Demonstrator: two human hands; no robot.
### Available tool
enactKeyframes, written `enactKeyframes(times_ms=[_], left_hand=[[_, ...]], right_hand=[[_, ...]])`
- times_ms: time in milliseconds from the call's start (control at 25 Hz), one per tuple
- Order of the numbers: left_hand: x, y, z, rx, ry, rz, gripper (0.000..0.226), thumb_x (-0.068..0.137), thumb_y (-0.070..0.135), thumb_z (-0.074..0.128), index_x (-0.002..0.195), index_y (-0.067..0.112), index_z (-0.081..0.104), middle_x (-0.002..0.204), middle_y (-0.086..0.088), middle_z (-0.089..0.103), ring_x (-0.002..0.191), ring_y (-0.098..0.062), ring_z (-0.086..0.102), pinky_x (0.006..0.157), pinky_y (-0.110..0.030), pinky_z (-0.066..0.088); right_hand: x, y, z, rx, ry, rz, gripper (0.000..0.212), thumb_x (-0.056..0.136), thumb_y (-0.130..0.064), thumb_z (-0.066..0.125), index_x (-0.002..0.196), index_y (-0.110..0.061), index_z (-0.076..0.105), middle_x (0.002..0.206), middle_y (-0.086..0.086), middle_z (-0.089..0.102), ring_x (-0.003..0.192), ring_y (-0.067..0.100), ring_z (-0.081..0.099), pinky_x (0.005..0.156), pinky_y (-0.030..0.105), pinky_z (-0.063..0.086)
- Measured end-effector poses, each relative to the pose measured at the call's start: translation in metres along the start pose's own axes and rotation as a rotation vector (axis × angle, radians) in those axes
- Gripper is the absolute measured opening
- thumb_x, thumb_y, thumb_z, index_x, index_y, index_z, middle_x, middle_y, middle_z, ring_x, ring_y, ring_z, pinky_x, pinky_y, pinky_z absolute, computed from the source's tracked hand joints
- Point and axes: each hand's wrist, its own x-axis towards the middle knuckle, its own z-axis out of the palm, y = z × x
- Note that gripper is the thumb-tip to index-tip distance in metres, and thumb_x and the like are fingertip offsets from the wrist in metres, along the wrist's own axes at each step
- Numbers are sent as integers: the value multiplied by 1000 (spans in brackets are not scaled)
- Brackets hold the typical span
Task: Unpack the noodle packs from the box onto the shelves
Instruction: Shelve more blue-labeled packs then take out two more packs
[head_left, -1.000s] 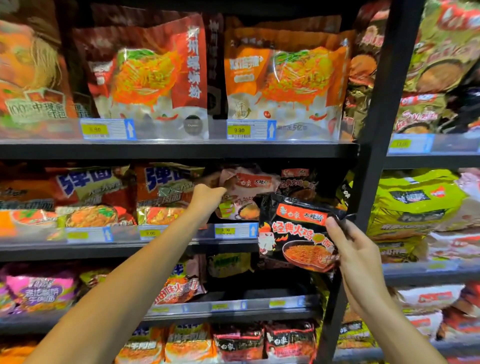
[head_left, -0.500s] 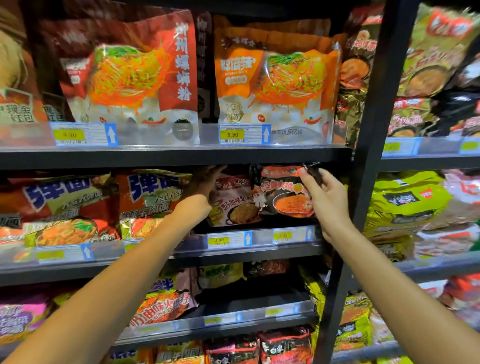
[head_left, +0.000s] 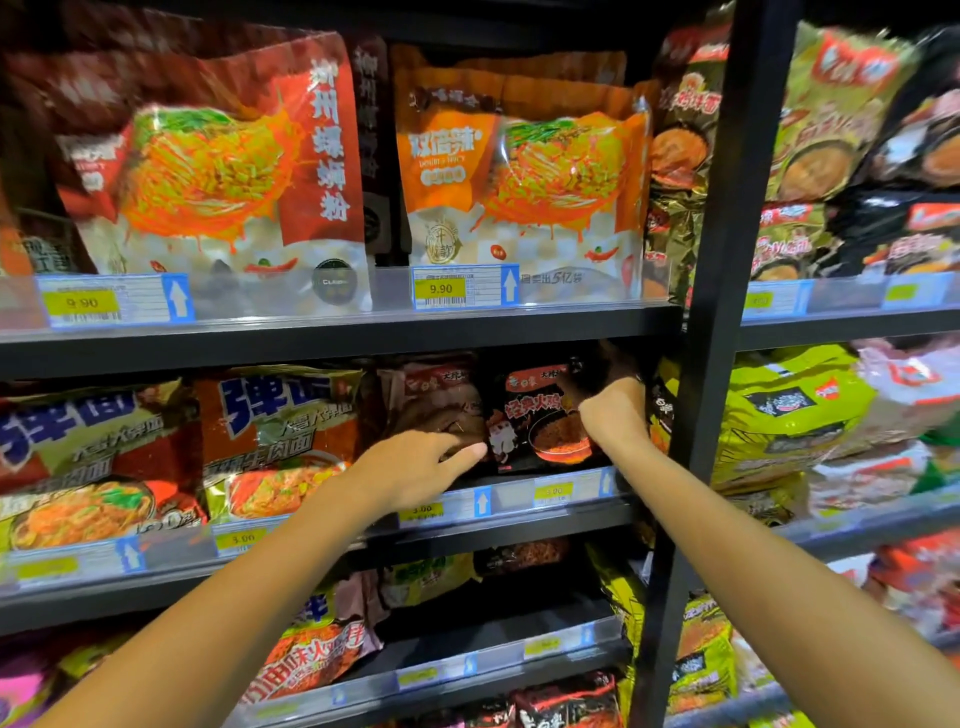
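Note:
A black noodle pack (head_left: 530, 415) with a red bowl picture stands upright on the middle shelf (head_left: 519, 519), at its right end. My right hand (head_left: 610, 413) reaches into the shelf and grips the pack's upper right corner; its fingertips are lost in the shadow there. Left of it stands a pink-brown noodle pack (head_left: 436, 395). My left hand (head_left: 421, 462) lies in front of that pack's lower edge, fingers straight and pointing right, touching it. No box is in view.
A black upright post (head_left: 727, 312) stands just right of my right hand. Orange packs (head_left: 275, 431) fill the shelf's left part. Large bags (head_left: 519, 171) line the shelf above, green packs (head_left: 789, 410) the right bay. Clear price rails front each shelf.
My right hand carried the black pack from in front of the post up into the middle shelf, where it now stands. My left hand dropped from the pink-brown pack's top to its lower edge.

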Motion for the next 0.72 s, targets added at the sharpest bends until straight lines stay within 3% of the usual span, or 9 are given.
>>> enactKeyframes(times_ms=[40,120,280,480,600,720], left_hand=[[0,0,-1,2,-46,-10,66,96,68,24,127,23,60,124,-3,65,112,-26,59,92,-39,48],[0,1,-1,17,-83,-15,68,96,69,20,129,24,59,126,-6,64,112,-27,59,96,-43,47],[-9,8,-2,42,-119,-9,65,97,65,13,134,30,54,93,-3,57,94,-28,53,96,-45,45],[-14,13,-1,94,-135,-42,54,100,61,9,146,46,33,123,-10,52,122,-32,44,102,-46,37],[-13,10,2,85,-122,-89,57,99,64,9,141,43,42,119,-7,55,120,-32,47,100,-46,39],[-9,8,4,67,-97,-110,67,94,70,9,121,33,59,102,-2,59,104,-28,55,93,-45,45]], right_hand=[[-4,-1,-1,-149,7,-57,41,82,-8,77,118,-4,57,116,7,60,119,28,57,96,38,52],[-22,-2,-9,-415,-8,-208,26,83,-17,76,91,-6,54,96,5,51,112,32,52,89,41,50],[-49,7,-30,-657,-298,-590,28,93,-46,61,114,-29,70,105,-9,51,110,18,47,81,35,50],[-48,11,-35,-931,-691,-345,44,103,-57,26,138,-46,50,135,1,47,127,29,46,98,47,46],[-42,15,-26,-1019,-750,-344,43,105,-53,26,147,-47,32,141,4,40,133,35,39,103,51,43],[-34,16,-20,-984,-795,-232,52,101,-62,19,144,-41,40,143,10,42,137,40,35,106,53,39]])
